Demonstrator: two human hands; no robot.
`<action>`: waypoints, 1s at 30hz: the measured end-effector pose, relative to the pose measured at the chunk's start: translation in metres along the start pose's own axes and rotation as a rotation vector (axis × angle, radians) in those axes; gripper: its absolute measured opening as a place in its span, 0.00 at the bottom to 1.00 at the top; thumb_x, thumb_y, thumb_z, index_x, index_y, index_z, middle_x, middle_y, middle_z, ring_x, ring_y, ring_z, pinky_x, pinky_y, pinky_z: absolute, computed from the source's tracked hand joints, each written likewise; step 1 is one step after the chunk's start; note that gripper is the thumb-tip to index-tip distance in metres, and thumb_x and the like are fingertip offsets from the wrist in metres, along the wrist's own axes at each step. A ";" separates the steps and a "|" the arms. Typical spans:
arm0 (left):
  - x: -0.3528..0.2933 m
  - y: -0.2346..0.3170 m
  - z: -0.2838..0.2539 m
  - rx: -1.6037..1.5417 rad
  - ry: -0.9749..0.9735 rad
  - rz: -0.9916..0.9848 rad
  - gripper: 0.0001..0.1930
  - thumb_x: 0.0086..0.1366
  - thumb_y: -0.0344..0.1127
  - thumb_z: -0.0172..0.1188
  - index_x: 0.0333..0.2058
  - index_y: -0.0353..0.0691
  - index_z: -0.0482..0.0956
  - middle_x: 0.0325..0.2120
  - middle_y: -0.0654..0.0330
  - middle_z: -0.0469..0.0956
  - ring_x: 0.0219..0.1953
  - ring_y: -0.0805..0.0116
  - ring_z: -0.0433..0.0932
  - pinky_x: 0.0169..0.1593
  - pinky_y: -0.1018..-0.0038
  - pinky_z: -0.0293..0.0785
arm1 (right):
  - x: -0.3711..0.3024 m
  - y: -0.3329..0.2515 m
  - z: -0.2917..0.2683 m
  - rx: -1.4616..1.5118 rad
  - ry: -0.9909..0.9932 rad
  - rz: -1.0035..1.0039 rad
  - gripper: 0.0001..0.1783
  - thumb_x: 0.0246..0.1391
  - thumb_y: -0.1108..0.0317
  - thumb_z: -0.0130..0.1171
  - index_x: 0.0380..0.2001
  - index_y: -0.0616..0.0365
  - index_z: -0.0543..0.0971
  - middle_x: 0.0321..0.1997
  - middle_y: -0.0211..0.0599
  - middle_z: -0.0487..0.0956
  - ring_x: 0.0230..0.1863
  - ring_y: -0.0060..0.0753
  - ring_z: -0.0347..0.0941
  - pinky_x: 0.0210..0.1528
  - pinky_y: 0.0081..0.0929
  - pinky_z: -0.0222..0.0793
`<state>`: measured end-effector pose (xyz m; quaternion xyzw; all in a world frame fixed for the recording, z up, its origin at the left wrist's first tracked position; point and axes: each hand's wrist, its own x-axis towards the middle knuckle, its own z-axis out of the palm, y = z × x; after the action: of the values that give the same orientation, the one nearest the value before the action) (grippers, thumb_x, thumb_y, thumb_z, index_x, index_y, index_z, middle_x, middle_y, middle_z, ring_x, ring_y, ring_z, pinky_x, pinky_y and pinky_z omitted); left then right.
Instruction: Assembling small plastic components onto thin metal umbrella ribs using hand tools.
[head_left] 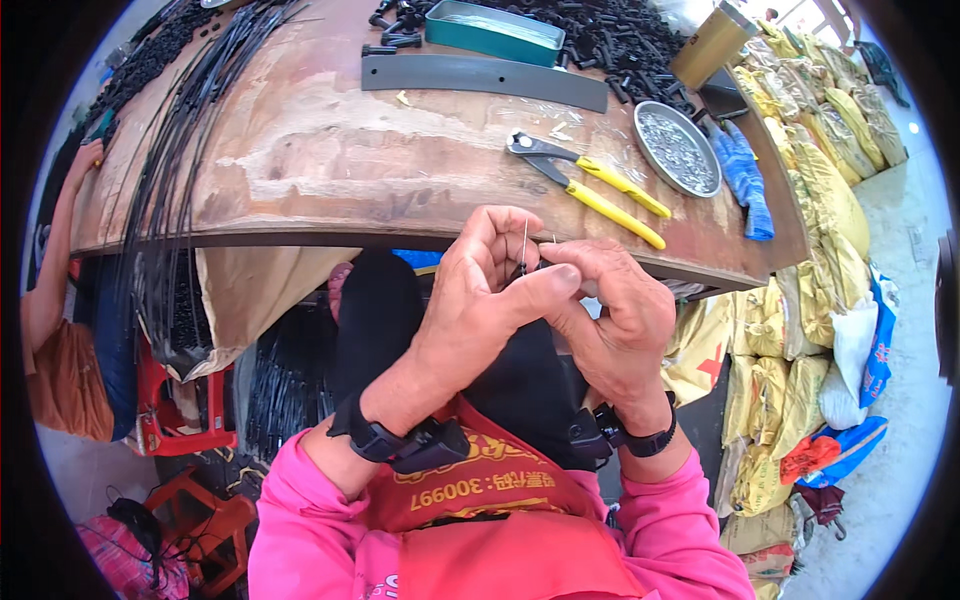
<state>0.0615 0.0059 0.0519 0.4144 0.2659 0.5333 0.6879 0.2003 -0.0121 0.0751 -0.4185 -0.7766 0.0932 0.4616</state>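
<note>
My left hand and my right hand meet just in front of the table's near edge, fingers pinched together. A thin metal pin stands up from the fingertips of my left hand. Beside it, a small dark piece shows partly between the fingers; its kind is hidden. The right thumb and forefinger are closed on something too covered to make out. Beyond my hands lie pliers with yellow handles, jaws pointing left. A round metal dish of small shiny pins stands at the right.
A grey metal strip, a teal tray and a heap of black parts lie farther back. Long black strands hang over the table's left side. A blue cloth and yellow sacks are right. Another person's arm reaches in left.
</note>
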 end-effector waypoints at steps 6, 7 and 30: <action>-0.005 -0.015 -0.030 0.020 -0.302 -0.167 0.10 0.61 0.36 0.61 0.35 0.38 0.71 0.26 0.73 0.68 0.28 0.87 0.63 0.31 0.87 0.61 | -0.014 0.005 -0.016 0.170 -0.004 0.332 0.15 0.38 0.73 0.70 0.33 0.60 0.79 0.24 0.31 0.76 0.19 0.15 0.67 0.20 0.15 0.60; -0.007 -0.018 -0.032 0.034 -0.315 -0.199 0.08 0.61 0.35 0.60 0.34 0.38 0.72 0.26 0.74 0.67 0.28 0.88 0.63 0.30 0.87 0.59 | -0.016 0.007 -0.014 0.169 -0.006 0.333 0.15 0.38 0.73 0.70 0.33 0.60 0.79 0.24 0.31 0.76 0.19 0.15 0.67 0.20 0.15 0.60; -0.016 -0.032 -0.033 0.289 0.092 -0.060 0.12 0.47 0.28 0.71 0.21 0.38 0.73 0.16 0.71 0.71 0.20 0.85 0.66 0.23 0.85 0.63 | -0.029 0.015 0.014 0.437 0.005 0.316 0.15 0.47 0.79 0.58 0.42 0.63 0.77 0.35 0.34 0.78 0.34 0.21 0.72 0.31 0.17 0.65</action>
<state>0.0464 -0.0024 0.0062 0.4761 0.3833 0.4869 0.6240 0.2040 -0.0205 0.0403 -0.4253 -0.6620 0.3287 0.5224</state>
